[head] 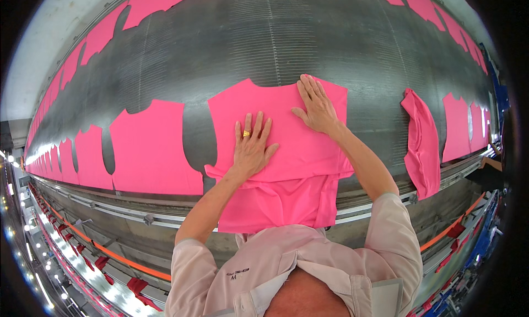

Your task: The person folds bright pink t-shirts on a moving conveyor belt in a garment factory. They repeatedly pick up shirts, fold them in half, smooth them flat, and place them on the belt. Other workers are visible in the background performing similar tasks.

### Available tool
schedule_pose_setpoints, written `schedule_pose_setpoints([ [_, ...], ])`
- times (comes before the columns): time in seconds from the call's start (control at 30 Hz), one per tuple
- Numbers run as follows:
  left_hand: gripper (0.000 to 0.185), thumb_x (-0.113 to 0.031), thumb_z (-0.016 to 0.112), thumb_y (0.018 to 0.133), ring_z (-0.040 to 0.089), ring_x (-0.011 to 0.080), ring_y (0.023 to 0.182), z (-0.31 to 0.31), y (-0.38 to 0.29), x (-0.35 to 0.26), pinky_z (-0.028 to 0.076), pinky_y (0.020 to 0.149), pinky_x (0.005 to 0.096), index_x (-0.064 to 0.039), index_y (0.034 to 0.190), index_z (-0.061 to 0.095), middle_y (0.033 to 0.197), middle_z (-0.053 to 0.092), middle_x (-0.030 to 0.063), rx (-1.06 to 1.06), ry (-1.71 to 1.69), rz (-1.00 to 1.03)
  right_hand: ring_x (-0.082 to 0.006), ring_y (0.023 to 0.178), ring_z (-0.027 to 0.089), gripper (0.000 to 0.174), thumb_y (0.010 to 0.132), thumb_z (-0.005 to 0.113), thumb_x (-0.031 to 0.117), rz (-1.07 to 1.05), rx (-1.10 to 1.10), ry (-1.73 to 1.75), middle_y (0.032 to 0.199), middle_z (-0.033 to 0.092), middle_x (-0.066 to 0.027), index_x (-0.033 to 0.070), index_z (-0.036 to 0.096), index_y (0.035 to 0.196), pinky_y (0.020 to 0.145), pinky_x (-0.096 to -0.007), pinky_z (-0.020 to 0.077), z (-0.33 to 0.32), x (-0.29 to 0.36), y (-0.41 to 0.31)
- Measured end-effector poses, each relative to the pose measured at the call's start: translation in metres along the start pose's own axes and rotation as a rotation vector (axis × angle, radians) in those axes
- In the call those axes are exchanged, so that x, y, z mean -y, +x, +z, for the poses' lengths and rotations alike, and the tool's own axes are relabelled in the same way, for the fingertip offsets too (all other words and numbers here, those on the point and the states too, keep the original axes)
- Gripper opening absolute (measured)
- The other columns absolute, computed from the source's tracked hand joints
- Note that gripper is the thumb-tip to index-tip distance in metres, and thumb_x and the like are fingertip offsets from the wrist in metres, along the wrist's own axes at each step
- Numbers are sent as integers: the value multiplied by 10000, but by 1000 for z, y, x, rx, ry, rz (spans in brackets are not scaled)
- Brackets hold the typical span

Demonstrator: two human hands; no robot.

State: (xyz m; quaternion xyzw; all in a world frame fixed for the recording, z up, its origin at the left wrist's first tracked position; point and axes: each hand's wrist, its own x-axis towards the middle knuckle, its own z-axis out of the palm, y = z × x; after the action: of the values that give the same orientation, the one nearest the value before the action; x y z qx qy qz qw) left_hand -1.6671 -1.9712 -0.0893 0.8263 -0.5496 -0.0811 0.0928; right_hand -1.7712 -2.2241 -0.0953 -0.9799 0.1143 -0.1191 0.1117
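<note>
A pink cut fabric panel (281, 110), shaped like a shirt body, lies before me on a long dark table (198, 64). Its lower part is bunched in folds and hangs over the near edge against my body. My left hand (252, 145), with a gold ring, presses flat on the panel's left middle, fingers spread. Near the upper right shoulder corner, my right hand (316, 104) rests palm down on the same cloth, fingers close together and thumb apart. Neither hand grasps anything that I can see.
More pink panels (153, 147) lie in a row at the left, others (159, 2) along the far edge. A folded pink piece (422, 143) lies at the right, near further panels (456, 127). A metal rail (124, 215) edges the table; an orange rail (115, 257) runs behind.
</note>
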Motion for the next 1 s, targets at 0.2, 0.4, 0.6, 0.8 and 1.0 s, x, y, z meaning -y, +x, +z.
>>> schedule_pose_setpoints([
  [0.2,751,-542,473,983,57,361,1537,-2,-1,-3,32,1216,589,-130,1578,271,1663,145,115,-13,15,3,-366,1516,165,805,987,506,519,174,-29,-34,1625,218,-198,-38,289,1526,1236,-492,142,16,2,-10],
  [0.4,746,-537,471,983,64,375,1533,2,-6,-1,29,1208,607,-128,1576,276,1657,164,125,-31,-19,-14,-391,1519,133,794,996,477,527,332,18,-54,1644,187,-170,-10,273,1544,1226,-538,115,13,27,-17],
  [0.6,734,-525,456,994,82,372,1532,2,-3,-3,42,1211,600,-123,1578,266,1660,157,124,-39,-2,-8,-395,1520,111,802,989,465,541,424,16,-83,1647,184,-153,-6,275,1544,1220,-576,78,11,20,17],
  [0.8,764,-570,360,1015,78,349,1537,0,16,23,46,1217,585,-91,1589,202,1662,147,126,-45,-11,-126,-385,1528,78,798,996,451,535,372,40,-73,1656,159,-143,18,236,1564,1227,-560,48,18,47,-25],
  [1.0,802,-604,282,1023,71,332,1540,-10,35,77,31,1223,568,-50,1589,159,1669,122,120,-95,57,-328,-392,1527,74,821,994,421,578,445,61,-87,1659,146,-140,30,224,1573,1217,-583,29,-9,-3,-61],
])
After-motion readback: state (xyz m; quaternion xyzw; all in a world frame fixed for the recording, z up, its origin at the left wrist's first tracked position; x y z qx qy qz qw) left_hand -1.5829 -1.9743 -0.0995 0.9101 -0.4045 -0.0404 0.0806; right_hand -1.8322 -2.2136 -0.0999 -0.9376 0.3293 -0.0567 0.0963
